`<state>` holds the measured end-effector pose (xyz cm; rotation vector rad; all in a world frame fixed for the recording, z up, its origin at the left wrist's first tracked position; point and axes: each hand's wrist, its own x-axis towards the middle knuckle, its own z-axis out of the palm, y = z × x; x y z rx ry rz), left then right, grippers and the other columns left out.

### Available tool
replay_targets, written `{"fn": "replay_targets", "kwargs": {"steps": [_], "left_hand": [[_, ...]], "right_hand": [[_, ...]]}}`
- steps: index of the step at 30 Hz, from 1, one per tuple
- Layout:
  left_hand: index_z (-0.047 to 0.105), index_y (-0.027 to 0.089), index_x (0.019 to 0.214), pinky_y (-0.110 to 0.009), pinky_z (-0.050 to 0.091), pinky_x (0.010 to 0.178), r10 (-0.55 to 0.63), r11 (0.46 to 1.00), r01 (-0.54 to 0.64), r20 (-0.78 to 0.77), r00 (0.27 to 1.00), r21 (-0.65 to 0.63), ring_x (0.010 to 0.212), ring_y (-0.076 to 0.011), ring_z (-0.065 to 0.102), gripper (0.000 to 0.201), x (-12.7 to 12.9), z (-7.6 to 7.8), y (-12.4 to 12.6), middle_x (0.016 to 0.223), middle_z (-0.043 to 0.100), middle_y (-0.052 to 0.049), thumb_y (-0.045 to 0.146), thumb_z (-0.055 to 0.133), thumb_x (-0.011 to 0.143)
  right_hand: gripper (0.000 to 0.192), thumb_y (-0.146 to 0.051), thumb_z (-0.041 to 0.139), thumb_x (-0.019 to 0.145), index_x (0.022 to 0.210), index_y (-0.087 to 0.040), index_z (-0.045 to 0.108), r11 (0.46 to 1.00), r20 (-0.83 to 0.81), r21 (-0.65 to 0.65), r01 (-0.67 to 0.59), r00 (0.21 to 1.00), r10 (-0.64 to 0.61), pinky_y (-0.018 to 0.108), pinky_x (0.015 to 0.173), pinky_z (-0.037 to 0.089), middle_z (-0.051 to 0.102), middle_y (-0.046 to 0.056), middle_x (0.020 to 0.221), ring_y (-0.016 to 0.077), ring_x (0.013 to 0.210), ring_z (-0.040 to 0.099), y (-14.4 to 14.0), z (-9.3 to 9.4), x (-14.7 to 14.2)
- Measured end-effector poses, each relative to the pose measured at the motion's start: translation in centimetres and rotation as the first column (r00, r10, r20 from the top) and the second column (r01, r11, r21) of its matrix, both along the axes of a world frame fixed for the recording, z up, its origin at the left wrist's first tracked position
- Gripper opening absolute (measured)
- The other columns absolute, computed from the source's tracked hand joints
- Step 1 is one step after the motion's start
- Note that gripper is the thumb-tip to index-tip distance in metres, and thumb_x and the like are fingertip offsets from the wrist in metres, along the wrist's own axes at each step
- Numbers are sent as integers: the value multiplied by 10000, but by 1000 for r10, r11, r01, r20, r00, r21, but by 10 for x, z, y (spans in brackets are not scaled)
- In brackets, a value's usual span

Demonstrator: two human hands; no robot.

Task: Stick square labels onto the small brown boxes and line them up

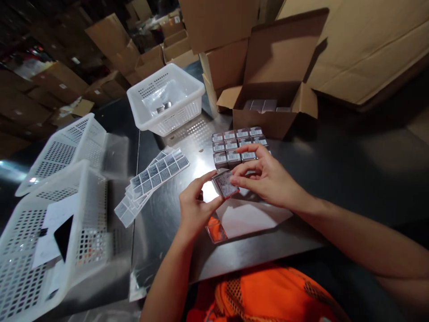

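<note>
Between the fingers and thumb of my left hand (pixel 196 203) is a small square box (pixel 225 184) with a dark, patterned face, held tilted above the table. My right hand (pixel 270 179) meets the box's right edge with thumb and fingertip pinched there. Just behind my hands stand rows of similar small boxes (pixel 231 146) with white barcode labels facing me. A white sheet of paper (pixel 251 219) lies below my hands, beside a shiny flat piece (pixel 216 230) reflecting orange. To the left, sheets of grey rectangular labels (pixel 159 174) overlap one another.
A white perforated basket (pixel 184 114) with a few small items stands at the back. More white baskets (pixel 80 210) line the left side. An open cardboard carton (pixel 261 123) holding small boxes sits behind the rows. Cartons (pixel 114 49) are piled in the background.
</note>
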<state>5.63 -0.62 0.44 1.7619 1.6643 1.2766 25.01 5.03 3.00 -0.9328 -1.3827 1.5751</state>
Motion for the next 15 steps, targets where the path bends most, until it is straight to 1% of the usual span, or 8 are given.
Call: {"fn": "replay_targets", "kwargs": {"steps": [3, 7, 11, 15], "left_hand": [[756, 225, 1146, -206, 355, 479, -4, 1000, 4, -5, 1000, 26, 532, -72, 499, 513, 2, 1, 0, 940, 760, -30, 385, 888, 676], [748, 225, 1161, -206, 358, 476, -8, 999, 9, -23, 1000, 37, 518, -67, 488, 512, 1, 1, -1, 924, 757, -22, 358, 885, 685], [740, 236, 1173, -203, 361, 474, -9, 999, 11, -32, 999, 47, 527, -66, 504, 515, 0, -1, -2, 947, 756, -21, 341, 882, 690], [743, 244, 1165, -204, 355, 472, 0, 999, 2, -46, 999, 44, 530, -67, 501, 508, 1, 0, -2, 940, 754, -22, 388, 876, 697]], "right_hand": [[614, -336, 836, 715, 1175, -240, 441, 1000, 21, 5, 8, 1000, -8, 299, 665, 538, 704, -33, 767, 180, 713, 688, 0, -1, 0], [628, -345, 842, 716, 1182, -246, 432, 1000, 41, 21, 21, 999, -22, 310, 668, 544, 712, -28, 775, 198, 742, 707, 0, -3, 1], [629, -327, 848, 707, 1167, -248, 427, 1000, 12, 6, 18, 1000, -18, 307, 663, 554, 709, -31, 777, 200, 750, 714, 0, -4, 0], [623, -312, 857, 699, 1153, -248, 435, 1000, 0, -1, 21, 1000, -21, 311, 693, 566, 709, -35, 769, 195, 760, 715, 0, -4, 0]]}}
